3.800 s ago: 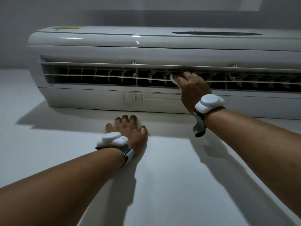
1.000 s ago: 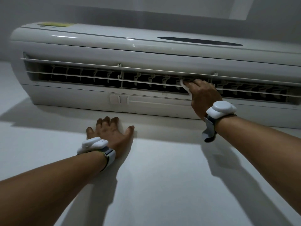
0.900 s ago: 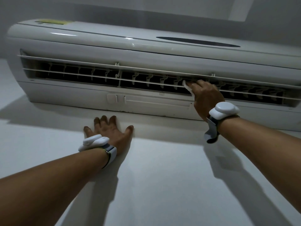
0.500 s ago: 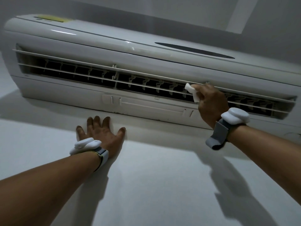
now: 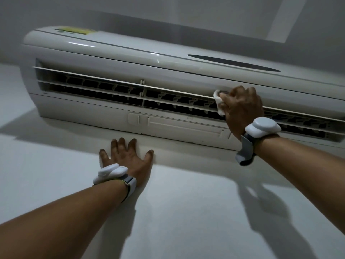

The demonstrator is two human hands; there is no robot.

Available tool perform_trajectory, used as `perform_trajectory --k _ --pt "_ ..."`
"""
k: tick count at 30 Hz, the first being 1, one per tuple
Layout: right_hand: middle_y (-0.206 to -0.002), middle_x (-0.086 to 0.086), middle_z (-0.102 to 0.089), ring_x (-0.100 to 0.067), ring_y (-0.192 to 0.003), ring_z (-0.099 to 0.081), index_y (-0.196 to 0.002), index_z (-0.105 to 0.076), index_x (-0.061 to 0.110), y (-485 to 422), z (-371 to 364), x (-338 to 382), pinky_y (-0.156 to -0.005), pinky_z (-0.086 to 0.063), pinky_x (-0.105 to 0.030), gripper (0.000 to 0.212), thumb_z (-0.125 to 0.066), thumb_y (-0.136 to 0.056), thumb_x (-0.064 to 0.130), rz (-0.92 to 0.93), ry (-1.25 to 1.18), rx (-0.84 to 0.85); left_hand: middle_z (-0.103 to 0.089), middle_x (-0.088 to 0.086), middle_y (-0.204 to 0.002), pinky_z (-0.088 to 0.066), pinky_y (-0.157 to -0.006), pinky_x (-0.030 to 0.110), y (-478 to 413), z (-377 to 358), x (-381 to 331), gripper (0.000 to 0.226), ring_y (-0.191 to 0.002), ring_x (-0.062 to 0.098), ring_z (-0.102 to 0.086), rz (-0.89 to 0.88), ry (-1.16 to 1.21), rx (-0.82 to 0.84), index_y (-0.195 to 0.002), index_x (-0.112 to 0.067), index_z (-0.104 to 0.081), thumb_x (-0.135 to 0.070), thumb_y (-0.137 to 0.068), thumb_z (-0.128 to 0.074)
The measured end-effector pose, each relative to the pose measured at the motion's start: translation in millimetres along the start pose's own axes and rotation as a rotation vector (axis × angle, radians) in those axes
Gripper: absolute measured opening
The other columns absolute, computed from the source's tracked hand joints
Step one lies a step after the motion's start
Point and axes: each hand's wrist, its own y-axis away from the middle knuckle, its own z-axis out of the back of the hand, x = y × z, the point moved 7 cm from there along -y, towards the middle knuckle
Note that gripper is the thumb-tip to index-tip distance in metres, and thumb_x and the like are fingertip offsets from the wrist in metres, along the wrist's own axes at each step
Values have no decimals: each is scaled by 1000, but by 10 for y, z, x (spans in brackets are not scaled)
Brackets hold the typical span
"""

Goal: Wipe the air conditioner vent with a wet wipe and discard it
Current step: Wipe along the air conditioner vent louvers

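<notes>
A white wall-mounted air conditioner (image 5: 115, 53) fills the upper half of the view. Its vent (image 5: 119, 91) runs across the front as a dark slot with two thin louvers. My right hand (image 5: 242, 107) is closed around a white wet wipe (image 5: 218, 101) and presses it against the upper louver, right of the vent's middle. My left hand (image 5: 127, 157) lies flat on the wall just below the unit, fingers spread, holding nothing. Both wrists carry white devices on grey straps.
The grey wall (image 5: 186, 212) stretches below the unit, crossed by the shadows of my arms. A dark oval display panel (image 5: 233, 63) sits on the unit's front cover. A yellow sticker (image 5: 74, 30) is on its top left.
My right hand has slid the wipe rightward along the vent and up onto the upper louver. The left hand stays flat on the wall. The view has shifted left and tilted.
</notes>
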Motion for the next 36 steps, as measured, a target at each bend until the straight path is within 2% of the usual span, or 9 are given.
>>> perform_trajectory --k 6,10,14,19,27,31,36 --pt "-114 -22 -54 -38 -102 -44 -125 -52 6 42 -42 99 -82 -38 -46 34 -34 -98 18 -7 93 46 -5 1 -162 4 -116 51 -3 17 0 73 -148 21 4 5 9 8 -151 -31 -16 -68 -88 -22" --pt "-121 -20 -49 -40 -106 -44 -127 -48 8 42 -73 106 -83 -45 -51 37 -42 -91 4 -45 109 124 -1 1 -162 6 -116 52 -13 -6 10 75 -148 21 7 1 -3 37 -152 -30 -12 -68 -88 -22" --pt "-119 -15 -52 -45 -88 -59 -121 -53 14 -25 -45 104 -72 -54 -52 32 -43 -91 5 -24 69 144 1 1 -162 6 -116 52 -15 -17 -4 75 -148 22 8 6 1 56 -152 -30 -11 -67 -88 -23" --pt "-106 -15 -59 -43 -76 -60 -106 -63 11 -126 -26 182 -69 -52 -50 20 -50 -92 11 -54 -9 66 4 1 -162 7 -116 53 -16 -8 7 76 -148 23 10 -9 -4 78 -153 -29 -7 -67 -89 -23" --pt "-102 -14 -61 -40 -79 -61 -114 -63 13 -251 -68 383 -66 -51 -39 25 -46 -97 21 -20 -23 36 6 2 -162 9 -116 53 -26 -33 8 76 -148 23 11 -10 -15 99 -153 -29 -4 -67 -90 -22" --pt "-111 -17 -56 -42 -87 -60 -125 -56 13 -233 -152 643 -73 -53 -43 31 -45 -96 13 -37 -161 35 7 1 -162 10 -115 52 -30 -61 20 76 -147 23 12 -20 -6 93 -153 -29 -4 -67 -89 -21" --pt "-115 -13 -54 -40 -97 -58 -128 -53 23 -342 -246 948 -78 -48 -38 43 -44 -89 7 -70 -313 61 4 1 -162 10 -116 51 -22 -58 35 75 -148 21 11 -30 -11 65 -153 -31 -6 -67 -88 -19"
